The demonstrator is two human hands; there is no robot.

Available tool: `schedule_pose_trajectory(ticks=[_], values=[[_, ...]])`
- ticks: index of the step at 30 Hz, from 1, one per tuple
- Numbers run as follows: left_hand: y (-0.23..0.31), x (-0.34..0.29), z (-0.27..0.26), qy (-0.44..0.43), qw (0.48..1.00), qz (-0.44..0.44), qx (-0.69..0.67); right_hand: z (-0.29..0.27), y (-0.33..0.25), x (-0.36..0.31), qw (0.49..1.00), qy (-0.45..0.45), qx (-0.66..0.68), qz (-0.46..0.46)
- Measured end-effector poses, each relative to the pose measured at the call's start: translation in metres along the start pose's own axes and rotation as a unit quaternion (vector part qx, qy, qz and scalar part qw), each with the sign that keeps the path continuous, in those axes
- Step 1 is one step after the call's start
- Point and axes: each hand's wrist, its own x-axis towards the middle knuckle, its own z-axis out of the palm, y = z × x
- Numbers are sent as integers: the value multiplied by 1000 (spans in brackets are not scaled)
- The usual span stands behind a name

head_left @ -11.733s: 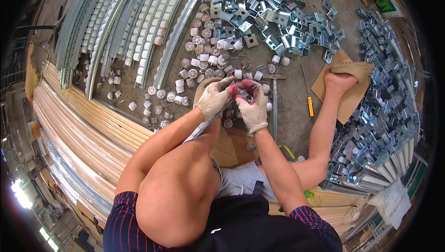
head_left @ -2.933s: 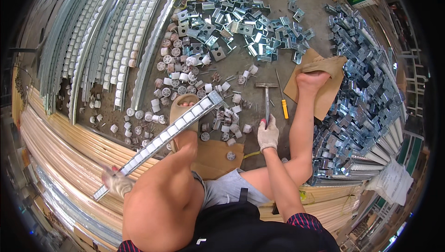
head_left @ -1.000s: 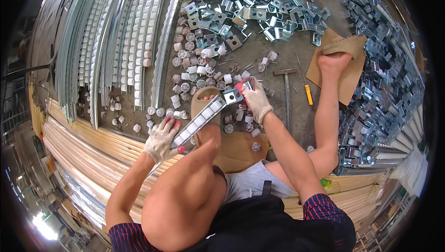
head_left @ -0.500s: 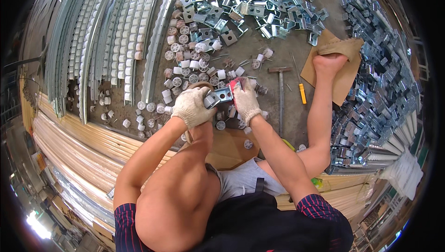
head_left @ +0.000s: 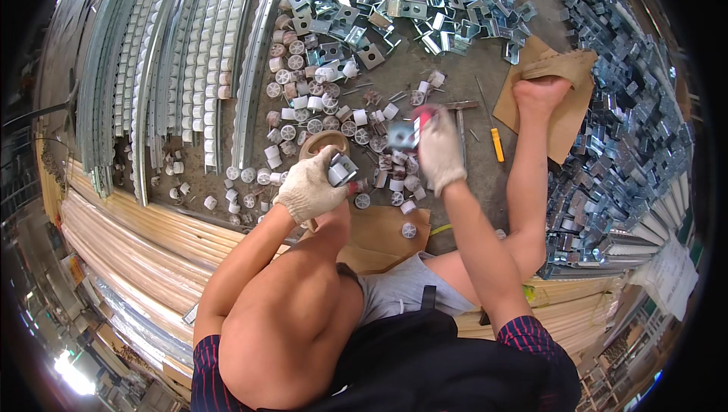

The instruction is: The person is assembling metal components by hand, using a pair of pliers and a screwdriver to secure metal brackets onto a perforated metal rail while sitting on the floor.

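Observation:
Both of my hands wear cream knit gloves. Near the middle, my left hand [head_left: 309, 184] is closed on a small silver metal bracket [head_left: 343, 170]. A red patch shows at the fingers of my right hand [head_left: 441, 150], which is smeared by motion. That hand is closed on another shiny metal bracket [head_left: 401, 135] with a hole, also blurred. The two brackets are apart. Beneath and between my hands lie white plastic rollers [head_left: 331, 101], several with spoked ends. Partly behind my right hand lies a hammer [head_left: 459, 106].
Loose metal brackets [head_left: 413, 9] lie in a far heap, with a larger pile [head_left: 629, 109] along the right. Long metal rails [head_left: 155, 56] with white rollers fill the left. A yellow-handled screwdriver [head_left: 497, 144] lies near my bare foot [head_left: 542, 92] on cardboard [head_left: 567, 137].
My right hand has moved right and slightly away from me with its bracket, separating it from the one in my left hand. The left hand has moved little.

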Motion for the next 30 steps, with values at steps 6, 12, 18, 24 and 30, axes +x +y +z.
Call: schedule_pose_trajectory(ticks=[6, 12, 18, 24, 30], values=[[0, 3, 5, -13, 999, 33, 5, 25, 40, -41, 978, -130, 162, -10], [14, -1, -1, -87, 996, -20, -13, 25, 26, -29, 980, -137, 102, -98], [9, -3, 12, -53, 998, 14, -16, 20, 25, -15, 977, -187, 80, -71], [7, -2, 21, -70, 997, 36, -18, 19, 29, -15, 966, -208, 139, -66], [9, -7, 26, -36, 998, 43, -21, 14, 29, -13, 958, -255, 113, -71]])
